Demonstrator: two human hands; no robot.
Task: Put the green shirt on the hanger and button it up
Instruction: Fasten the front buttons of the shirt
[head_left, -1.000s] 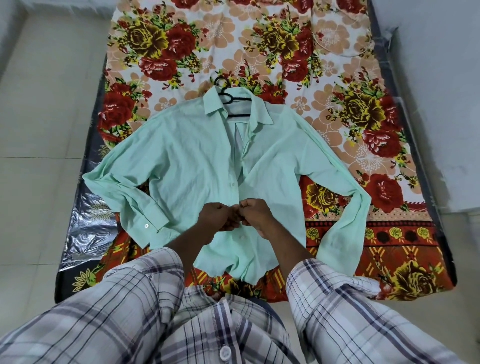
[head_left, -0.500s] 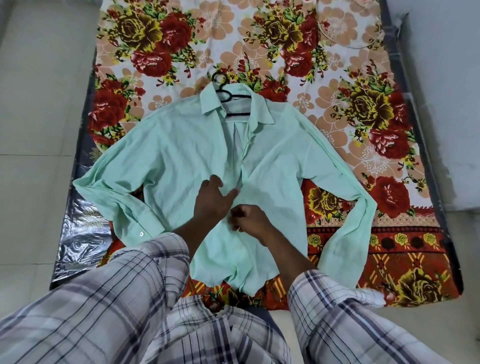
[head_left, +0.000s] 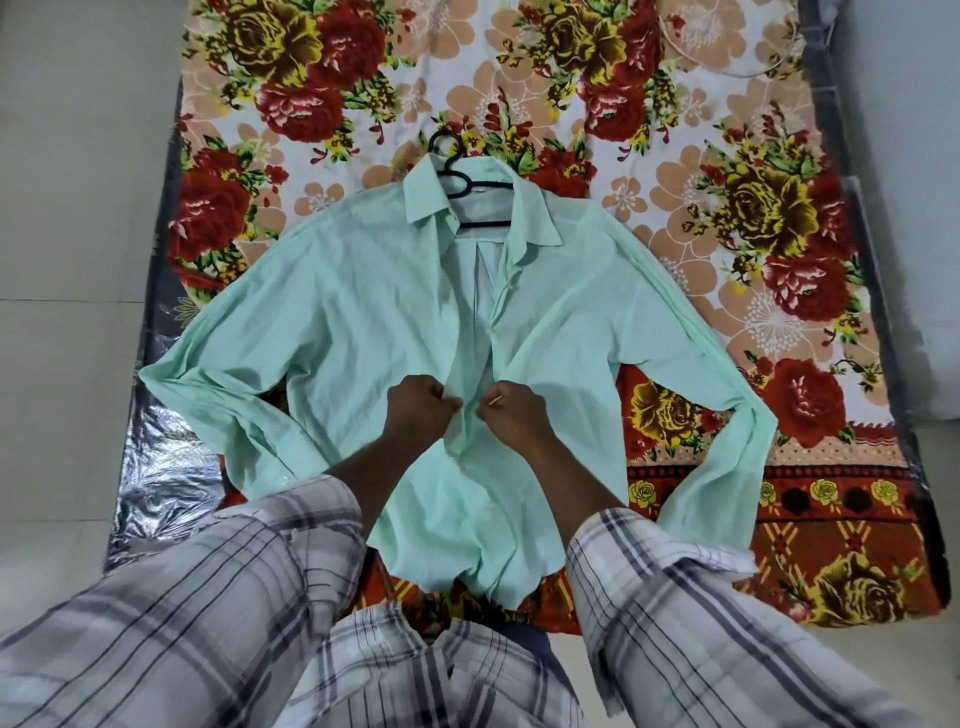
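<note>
Gripping the two front edges of the green shirt (head_left: 363, 332) at mid-frame, you are now using both hands: your left hand (head_left: 420, 402), flat on the cloth half a second ago, is curling shut on the left placket, and your right hand (head_left: 514, 413) is pinching the right one (a small gap between them). The shirt is lying spread on the floral bedsheet (head_left: 727, 208), collar open at upper centre around the black hanger (head_left: 467, 182), sleeves trailing toward both sides.

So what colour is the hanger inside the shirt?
Black; the hanger shows at the collar of the shirt in the head view.
</note>
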